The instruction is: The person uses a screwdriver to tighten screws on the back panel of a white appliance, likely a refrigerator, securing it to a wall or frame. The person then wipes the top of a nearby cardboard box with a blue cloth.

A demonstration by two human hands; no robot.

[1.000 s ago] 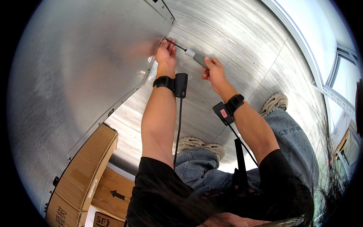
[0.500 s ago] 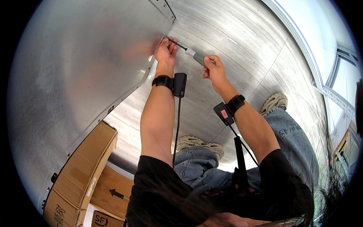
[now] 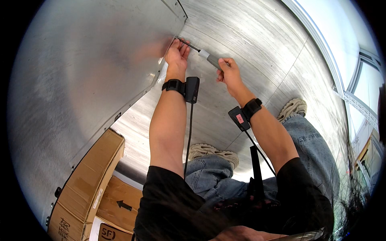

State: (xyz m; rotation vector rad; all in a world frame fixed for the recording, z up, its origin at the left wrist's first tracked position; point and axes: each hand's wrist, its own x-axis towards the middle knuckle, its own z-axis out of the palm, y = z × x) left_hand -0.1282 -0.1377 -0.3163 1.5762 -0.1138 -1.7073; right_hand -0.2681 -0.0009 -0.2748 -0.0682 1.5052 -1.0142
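Metal panel (image 3: 96,80), screwdriver (image 3: 214,61) at its edge

The panel stands left. Your left hand (image 3: 176,57) is at that edge, by the shaft (image 3: 191,45); I can't tell whether it grips anything. Your right hand (image 3: 229,74) grasps the handle. You seem to be working the screwdriver; the next move calls for a steady, straight shaft.

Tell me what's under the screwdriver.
Below the screwdriver, the grey wood-grain floor shows; the left hand is at its dark shaft. The right hand covers the rear of the handle, so whatever lies under that part cannot be seen.
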